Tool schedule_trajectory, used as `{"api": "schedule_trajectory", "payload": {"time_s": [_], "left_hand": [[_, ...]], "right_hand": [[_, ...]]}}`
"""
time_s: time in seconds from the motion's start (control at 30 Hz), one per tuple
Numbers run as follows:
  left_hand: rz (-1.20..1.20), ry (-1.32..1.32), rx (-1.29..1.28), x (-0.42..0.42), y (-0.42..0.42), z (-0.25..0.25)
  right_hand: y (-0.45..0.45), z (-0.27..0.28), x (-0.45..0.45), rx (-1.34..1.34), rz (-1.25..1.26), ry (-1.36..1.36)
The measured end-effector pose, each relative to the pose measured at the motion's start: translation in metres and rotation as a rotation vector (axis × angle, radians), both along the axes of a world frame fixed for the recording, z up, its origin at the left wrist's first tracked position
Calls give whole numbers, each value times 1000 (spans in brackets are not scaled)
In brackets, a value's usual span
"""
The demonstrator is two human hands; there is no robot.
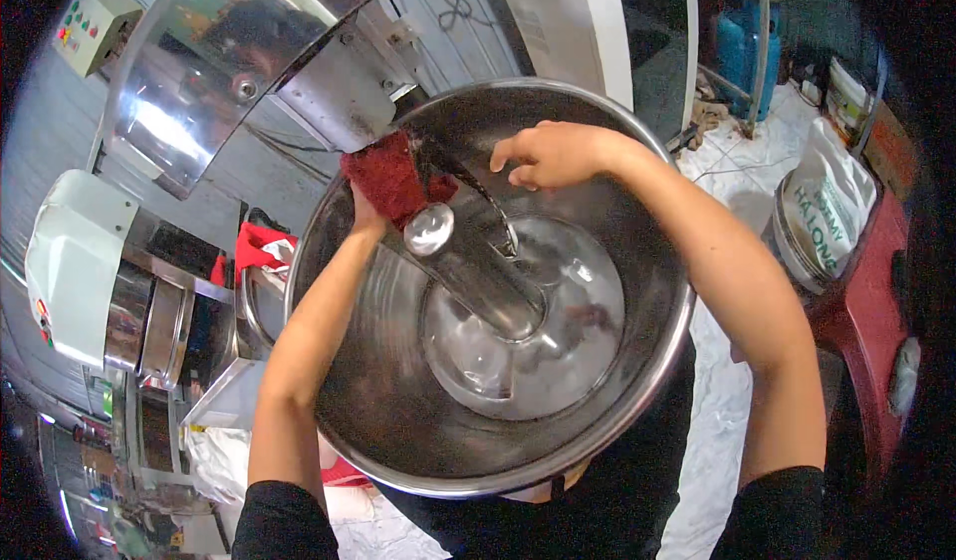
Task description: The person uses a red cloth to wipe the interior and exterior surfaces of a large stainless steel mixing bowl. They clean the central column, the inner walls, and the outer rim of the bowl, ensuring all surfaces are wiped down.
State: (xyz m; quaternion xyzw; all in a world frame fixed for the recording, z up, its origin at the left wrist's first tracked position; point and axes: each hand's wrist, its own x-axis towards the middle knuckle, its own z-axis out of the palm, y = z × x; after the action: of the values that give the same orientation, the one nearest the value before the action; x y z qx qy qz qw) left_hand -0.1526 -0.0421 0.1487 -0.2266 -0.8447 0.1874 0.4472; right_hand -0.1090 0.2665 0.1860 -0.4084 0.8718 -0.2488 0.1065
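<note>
A large stainless steel bowl (358, 411) of what looks like a spiral dough mixer is right in front of me. From its shiny bottom rises a steel centre post (493, 291) with a rounded top. My left hand (366, 213) reaches over the left side and holds a dark red cloth (381, 172) against the mixing hook, just under the machine head (336, 97); the cloth hides most of the fingers. The curved hook (485, 194) runs down beside the post. Above the bowl's far right part, my right hand (549, 155) hovers with bent, parted fingers and nothing in it.
A polished metal guard (216, 67) stands raised over the far left side. Another machine with a white cover (82, 261) is at left, below a control box (93, 26). At right are a white sack (829, 194) bearing writing, a red motorbike-like body (866, 299) and a blue gas cylinder (739, 60).
</note>
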Motion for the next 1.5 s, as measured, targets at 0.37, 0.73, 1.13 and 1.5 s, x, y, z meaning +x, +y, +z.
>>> {"api": "schedule_trajectory", "payload": {"time_s": [0.37, 0.73, 1.13, 1.5], "left_hand": [[-786, -888, 1831, -31, 0, -8], [-517, -599, 1643, -45, 13, -6], [-58, -353, 821, 53, -2, -6], [-127, -230, 247, 84, 25, 16]], "right_hand": [[0, -8, 4, 164, 99, -28], [19, -17, -16, 216, -117, -274], [17, -17, -16, 236, -55, -313], [14, -15, -1, 205, -34, -230]]}}
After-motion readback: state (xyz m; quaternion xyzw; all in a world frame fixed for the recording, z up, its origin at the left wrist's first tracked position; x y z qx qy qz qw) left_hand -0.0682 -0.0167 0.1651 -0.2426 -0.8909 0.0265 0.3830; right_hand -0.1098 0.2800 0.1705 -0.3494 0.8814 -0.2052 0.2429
